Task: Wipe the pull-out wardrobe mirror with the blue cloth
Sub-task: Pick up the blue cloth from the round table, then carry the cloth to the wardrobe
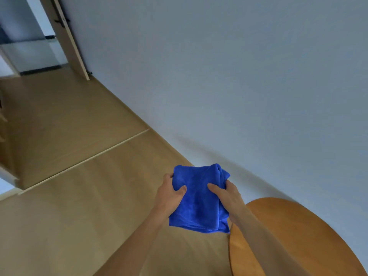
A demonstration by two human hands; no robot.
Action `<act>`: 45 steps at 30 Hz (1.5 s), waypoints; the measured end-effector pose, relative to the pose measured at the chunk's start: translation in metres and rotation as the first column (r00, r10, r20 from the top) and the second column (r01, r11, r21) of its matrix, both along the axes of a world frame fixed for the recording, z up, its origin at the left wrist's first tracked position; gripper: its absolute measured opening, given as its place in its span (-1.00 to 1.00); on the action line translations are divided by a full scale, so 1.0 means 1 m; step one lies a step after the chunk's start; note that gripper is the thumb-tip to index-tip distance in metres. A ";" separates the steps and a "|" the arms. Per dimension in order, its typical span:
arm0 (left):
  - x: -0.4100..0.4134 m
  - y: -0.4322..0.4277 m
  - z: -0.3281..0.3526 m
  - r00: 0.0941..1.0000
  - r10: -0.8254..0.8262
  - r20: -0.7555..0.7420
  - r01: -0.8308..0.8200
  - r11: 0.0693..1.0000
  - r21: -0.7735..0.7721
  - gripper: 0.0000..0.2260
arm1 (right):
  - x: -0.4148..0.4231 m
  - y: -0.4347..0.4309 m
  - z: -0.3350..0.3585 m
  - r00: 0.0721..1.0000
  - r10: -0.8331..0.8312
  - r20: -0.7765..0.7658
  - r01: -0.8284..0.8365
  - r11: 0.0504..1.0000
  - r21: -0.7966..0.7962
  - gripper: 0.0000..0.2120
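Note:
A folded blue cloth [200,200] hangs in front of me, held up over the floor. My left hand [171,194] grips its left edge with the thumb on top. My right hand [227,198] grips its right side, where the fabric bunches up. Both forearms reach in from the bottom of the view. No wardrobe or mirror is in view.
A round wooden table [294,238] sits at the lower right, under my right forearm. A plain pale wall [239,76] fills the right and top. Wood floor [79,156] runs left to an open door [67,38] at the top left.

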State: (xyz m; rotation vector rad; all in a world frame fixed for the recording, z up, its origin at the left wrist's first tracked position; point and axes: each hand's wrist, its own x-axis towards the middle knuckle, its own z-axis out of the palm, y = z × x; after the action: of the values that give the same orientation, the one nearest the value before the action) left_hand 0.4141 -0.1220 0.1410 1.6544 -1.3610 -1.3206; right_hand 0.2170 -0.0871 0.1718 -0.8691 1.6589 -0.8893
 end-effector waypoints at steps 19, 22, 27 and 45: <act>0.125 -0.085 0.008 0.915 0.402 0.034 -0.402 0.916 -0.006 -0.60 | 0.131 -0.163 0.009 0.908 0.412 -0.078 -0.419 0.903 -0.093 -0.90; 0.130 -0.117 0.015 0.896 0.443 0.022 -0.443 0.896 -0.005 -0.65 | 0.137 -0.203 0.016 0.888 0.457 -0.053 -0.460 0.881 -0.116 -0.86; 0.137 -0.159 0.024 0.842 0.539 -0.018 -0.540 0.842 -0.015 -0.72 | 0.153 -0.263 0.024 0.854 0.519 -0.020 -0.516 0.843 -0.152 -0.80; 0.279 -0.306 0.013 0.699 0.702 -0.133 -0.710 0.704 -0.013 -0.73 | 0.307 -0.432 0.012 0.763 0.625 0.165 -0.630 0.776 -0.024 -0.54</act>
State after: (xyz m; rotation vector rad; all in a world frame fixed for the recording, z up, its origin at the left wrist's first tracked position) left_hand 0.6934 -0.4282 0.1535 1.7567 -0.5552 -0.8683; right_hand 0.5239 -0.5189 0.1836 -1.1978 1.1077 -0.4404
